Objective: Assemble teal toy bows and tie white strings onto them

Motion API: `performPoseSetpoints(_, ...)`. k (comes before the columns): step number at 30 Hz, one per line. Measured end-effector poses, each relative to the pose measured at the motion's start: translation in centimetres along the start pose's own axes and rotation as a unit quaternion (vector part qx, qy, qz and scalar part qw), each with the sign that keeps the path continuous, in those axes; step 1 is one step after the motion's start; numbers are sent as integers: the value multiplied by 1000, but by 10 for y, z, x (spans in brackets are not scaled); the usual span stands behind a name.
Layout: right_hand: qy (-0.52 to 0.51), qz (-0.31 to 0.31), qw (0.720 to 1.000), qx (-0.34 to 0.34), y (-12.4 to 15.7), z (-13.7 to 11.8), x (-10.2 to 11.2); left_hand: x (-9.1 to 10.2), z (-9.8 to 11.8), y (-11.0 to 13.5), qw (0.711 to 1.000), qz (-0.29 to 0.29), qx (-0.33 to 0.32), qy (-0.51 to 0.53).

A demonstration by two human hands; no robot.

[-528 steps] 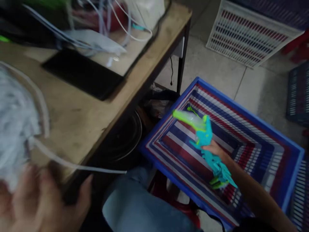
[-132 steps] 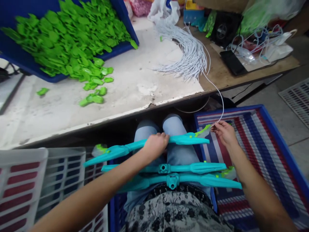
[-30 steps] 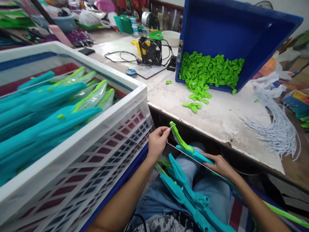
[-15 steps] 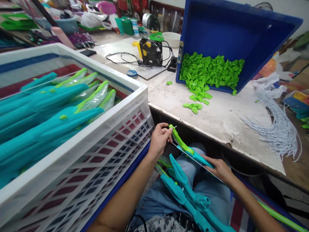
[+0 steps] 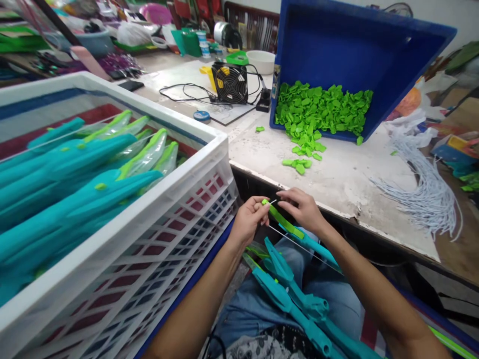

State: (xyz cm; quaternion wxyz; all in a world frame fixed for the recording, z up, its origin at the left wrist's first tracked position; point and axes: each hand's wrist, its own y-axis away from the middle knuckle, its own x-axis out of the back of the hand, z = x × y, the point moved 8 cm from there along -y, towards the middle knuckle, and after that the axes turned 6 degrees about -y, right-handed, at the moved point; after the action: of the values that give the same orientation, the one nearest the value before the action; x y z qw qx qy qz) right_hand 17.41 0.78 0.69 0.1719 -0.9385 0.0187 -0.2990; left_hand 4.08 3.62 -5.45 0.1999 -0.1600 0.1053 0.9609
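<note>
My left hand (image 5: 248,219) is closed on the green tip of a toy bow (image 5: 287,225), which has a curved green limb and a teal body. A thin white cord (image 5: 295,243) runs from that hand along the bow, and its short end pokes out past the tip. My right hand (image 5: 304,208) is just right of this end, thumb and forefinger apart, with nothing visible between them. Several teal pieces (image 5: 279,294) with green parts lie across my lap. My right forearm hides the far part of the held bow.
At left stands a white plastic crate (image 5: 202,149) holding several teal and green bows. On the table (image 5: 352,184), a tipped blue bin (image 5: 359,55) spills small green pieces (image 5: 322,109). A bundle of white cords (image 5: 426,194) lies at right, a small fan (image 5: 230,84) behind.
My right hand has let go of the bow's teal body and moved up and left, close to the cord end at the tip. My left hand keeps its hold there.
</note>
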Motion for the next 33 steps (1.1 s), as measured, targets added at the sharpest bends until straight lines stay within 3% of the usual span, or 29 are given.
performPoseSetpoints(3,-30,-31,999,3,-19,-3,-13,3,0,0,1000,7,0,0)
performPoseSetpoints(8,14,-59,998,32,-15,-14,-21,3,-6,0,1000,-1,12,-5)
performPoseSetpoints(11,62,-55,993,82,-13,-22,-26,4,-12,-4,996,-10,27,-79)
performPoseSetpoints(13,95,-42,988,111,-17,-20,-22,10,-6,-5,982,27,-10,-185)
performPoseSetpoints(15,137,0,984,111,-31,-8,-5,11,7,-2,955,75,-81,-274)
performPoseSetpoints(17,179,89,977,74,-52,12,31,5,17,3,938,95,-141,-301)
performPoseSetpoints(20,190,286,939,-12,-65,32,98,-11,24,5,940,66,-191,-276)
performPoseSetpoints(22,130,364,921,-42,-55,28,114,-20,27,1,942,32,-203,-264)
performPoseSetpoints(24,35,331,942,-28,-43,11,90,-24,23,-12,963,-11,-147,-226)
performPoseSetpoints(26,-17,242,970,16,-26,-15,41,-23,12,-26,989,-36,-41,-136)
performPoseSetpoints(28,-47,210,976,42,-2,-31,1,-17,8,-36,998,-24,36,-53)
performPoseSetpoints(30,-64,217,974,35,17,-29,-21,-6,16,-41,998,19,36,-54)
performPoseSetpoints(33,-97,234,967,-5,24,-11,-30,7,47,-36,971,82,-68,-212)
